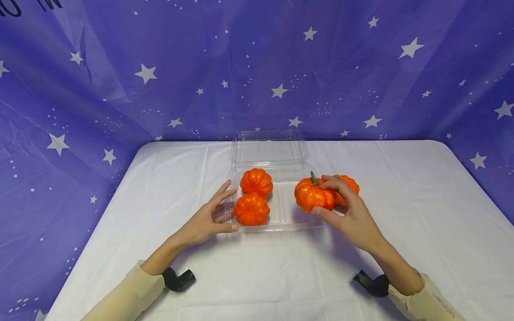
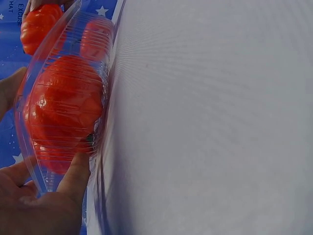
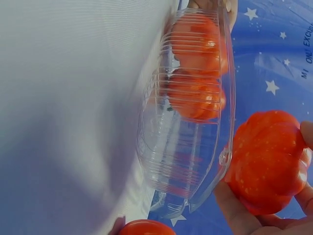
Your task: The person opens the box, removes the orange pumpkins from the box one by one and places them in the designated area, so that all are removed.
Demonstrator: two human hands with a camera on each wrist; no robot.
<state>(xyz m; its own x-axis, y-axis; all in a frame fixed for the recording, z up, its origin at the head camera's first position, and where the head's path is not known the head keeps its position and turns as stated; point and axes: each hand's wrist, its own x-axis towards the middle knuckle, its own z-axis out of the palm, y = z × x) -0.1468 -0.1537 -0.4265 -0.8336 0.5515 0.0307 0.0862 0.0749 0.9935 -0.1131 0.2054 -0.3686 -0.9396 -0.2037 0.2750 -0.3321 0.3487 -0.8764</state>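
Note:
A clear plastic container point(image 1: 283, 209) lies on the table with two small orange pumpkins in its left half, a rear pumpkin point(image 1: 256, 181) and a front pumpkin point(image 1: 251, 209). No stem shows on either from above. My left hand point(image 1: 206, 220) holds the container's left end, thumb at the front wall point(image 2: 76, 178) and fingers spread along the side. In my right hand point(image 1: 355, 218), a pumpkin with a green stem point(image 1: 313, 195) is gripped between thumb and fingers over the container's right end. Another pumpkin point(image 1: 350, 183) is partly hidden behind that hand.
The hinged clear lid point(image 1: 269, 151) stands open at the back of the container. White cloth point(image 1: 257, 276) covers the table. Behind it hangs a purple-blue curtain with stars point(image 1: 257, 67). Dark wrist mounts point(image 1: 178, 280) sit at both sleeve cuffs.

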